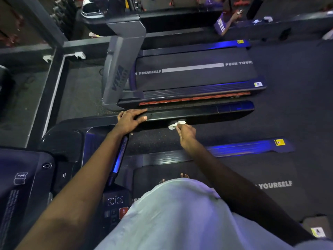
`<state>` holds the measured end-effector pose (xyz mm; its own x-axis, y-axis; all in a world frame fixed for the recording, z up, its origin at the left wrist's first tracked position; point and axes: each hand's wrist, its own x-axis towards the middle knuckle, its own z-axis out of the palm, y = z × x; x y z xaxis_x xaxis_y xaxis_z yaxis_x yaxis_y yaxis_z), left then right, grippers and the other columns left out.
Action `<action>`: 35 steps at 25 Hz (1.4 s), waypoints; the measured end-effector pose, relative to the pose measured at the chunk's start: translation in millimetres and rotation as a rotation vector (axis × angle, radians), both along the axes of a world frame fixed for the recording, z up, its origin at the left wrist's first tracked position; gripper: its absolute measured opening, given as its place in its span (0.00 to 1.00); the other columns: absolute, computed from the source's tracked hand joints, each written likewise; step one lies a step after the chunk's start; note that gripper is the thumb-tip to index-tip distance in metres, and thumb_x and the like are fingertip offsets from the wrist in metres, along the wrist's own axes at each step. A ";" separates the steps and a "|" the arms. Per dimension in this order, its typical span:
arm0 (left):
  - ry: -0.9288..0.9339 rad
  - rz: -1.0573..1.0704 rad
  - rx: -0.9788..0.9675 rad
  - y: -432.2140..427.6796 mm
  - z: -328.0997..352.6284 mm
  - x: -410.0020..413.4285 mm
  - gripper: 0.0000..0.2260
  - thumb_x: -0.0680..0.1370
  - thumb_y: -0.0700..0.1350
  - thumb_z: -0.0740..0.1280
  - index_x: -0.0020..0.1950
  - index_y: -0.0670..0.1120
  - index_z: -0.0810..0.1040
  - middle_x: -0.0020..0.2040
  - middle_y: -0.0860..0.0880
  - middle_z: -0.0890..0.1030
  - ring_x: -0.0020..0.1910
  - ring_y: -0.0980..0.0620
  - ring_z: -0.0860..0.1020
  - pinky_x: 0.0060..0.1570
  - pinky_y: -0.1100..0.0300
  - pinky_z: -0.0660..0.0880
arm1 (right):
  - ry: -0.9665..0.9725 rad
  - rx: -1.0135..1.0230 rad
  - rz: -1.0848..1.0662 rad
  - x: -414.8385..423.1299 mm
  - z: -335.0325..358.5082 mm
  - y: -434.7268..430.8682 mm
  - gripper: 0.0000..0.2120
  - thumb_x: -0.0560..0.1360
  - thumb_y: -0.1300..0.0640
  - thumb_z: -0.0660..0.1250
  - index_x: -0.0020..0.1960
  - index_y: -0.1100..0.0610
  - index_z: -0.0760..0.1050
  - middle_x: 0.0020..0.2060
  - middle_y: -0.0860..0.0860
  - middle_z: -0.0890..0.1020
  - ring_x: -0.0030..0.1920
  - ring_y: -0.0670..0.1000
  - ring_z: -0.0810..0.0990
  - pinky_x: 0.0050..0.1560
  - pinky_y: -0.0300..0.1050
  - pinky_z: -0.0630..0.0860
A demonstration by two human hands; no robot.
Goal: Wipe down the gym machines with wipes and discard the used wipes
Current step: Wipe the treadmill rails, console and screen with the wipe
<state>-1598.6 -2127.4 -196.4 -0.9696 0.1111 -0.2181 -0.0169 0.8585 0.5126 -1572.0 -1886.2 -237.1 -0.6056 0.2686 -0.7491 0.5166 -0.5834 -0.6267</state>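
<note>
I stand on a treadmill belt (234, 179) and look down over its black side handrail (207, 112), which runs left to right. My left hand (130, 119) rests on the rail's left part, fingers stretched along the top and thumb on the near side. My right hand (186, 133) pinches a crumpled white wipe (175, 125) and holds it against the near face of the rail, about at its middle.
A second treadmill (194, 76) with a grey upright (119, 73) lies just beyond the rail. My treadmill's console (23, 186) and control buttons (115, 204) are at the lower left. Another person (225, 20) sits at the top right near loose white wipes (266, 19).
</note>
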 end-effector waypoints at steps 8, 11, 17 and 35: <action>0.031 0.029 0.069 -31.7 2.6 9.8 0.20 0.78 0.52 0.70 0.69 0.48 0.77 0.69 0.45 0.76 0.70 0.46 0.72 0.72 0.50 0.64 | 0.156 0.435 0.302 10.0 8.2 -24.2 0.09 0.73 0.61 0.75 0.50 0.61 0.77 0.38 0.50 0.81 0.38 0.44 0.78 0.38 0.34 0.74; 0.052 0.023 0.037 -36.9 -3.7 12.7 0.23 0.75 0.61 0.66 0.68 0.53 0.77 0.68 0.46 0.77 0.70 0.46 0.72 0.71 0.42 0.63 | 0.252 0.738 0.427 18.7 11.5 -26.4 0.08 0.72 0.58 0.76 0.47 0.57 0.77 0.41 0.49 0.82 0.40 0.44 0.79 0.39 0.29 0.71; 0.041 0.074 0.263 -46.0 -3.7 9.4 0.18 0.77 0.45 0.72 0.66 0.48 0.79 0.67 0.45 0.78 0.69 0.51 0.73 0.73 0.58 0.62 | 0.612 1.067 0.681 23.9 8.7 -34.4 0.05 0.74 0.68 0.69 0.46 0.59 0.79 0.45 0.50 0.79 0.43 0.47 0.78 0.44 0.30 0.72; 0.111 0.089 0.188 -47.6 -10.9 11.8 0.18 0.77 0.48 0.71 0.66 0.48 0.79 0.68 0.44 0.77 0.71 0.47 0.71 0.73 0.46 0.59 | 0.800 1.340 1.028 -3.1 41.8 -62.0 0.14 0.76 0.68 0.65 0.59 0.61 0.82 0.53 0.57 0.81 0.54 0.56 0.78 0.54 0.48 0.75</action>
